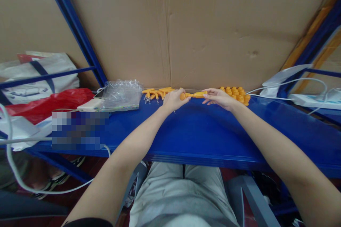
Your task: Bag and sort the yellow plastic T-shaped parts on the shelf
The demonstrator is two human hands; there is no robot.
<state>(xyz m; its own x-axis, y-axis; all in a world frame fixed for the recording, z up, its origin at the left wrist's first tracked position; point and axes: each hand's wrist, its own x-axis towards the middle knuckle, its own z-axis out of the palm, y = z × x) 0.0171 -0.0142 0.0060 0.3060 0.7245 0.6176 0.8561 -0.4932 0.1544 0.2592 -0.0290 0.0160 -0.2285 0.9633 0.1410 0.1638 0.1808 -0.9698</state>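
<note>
My left hand (pixel 174 100) is closed on an orange plastic piece (pixel 199 94) with a round end facing me. The piece lies level between my two hands, above the back of the blue shelf (pixel 194 131). At its other end are the thumb and fingertips of my right hand (pixel 220 98), pinched on it, with the lower fingers loosely stretched. Just left of my left hand lies a row of orange pieces (pixel 157 93) with thin curly spirals hanging from them. Behind my right wrist sits a cluster of rounded orange pieces (pixel 236 94), partly hidden.
A clear plastic packet (pixel 122 95) lies on the left of the shelf, beside a red bag (pixel 53 103) and white cables. Cardboard (pixel 199 25) walls off the back. A white power strip (pixel 314 100) is at the right, and blue posts (pixel 77 25) flank both sides.
</note>
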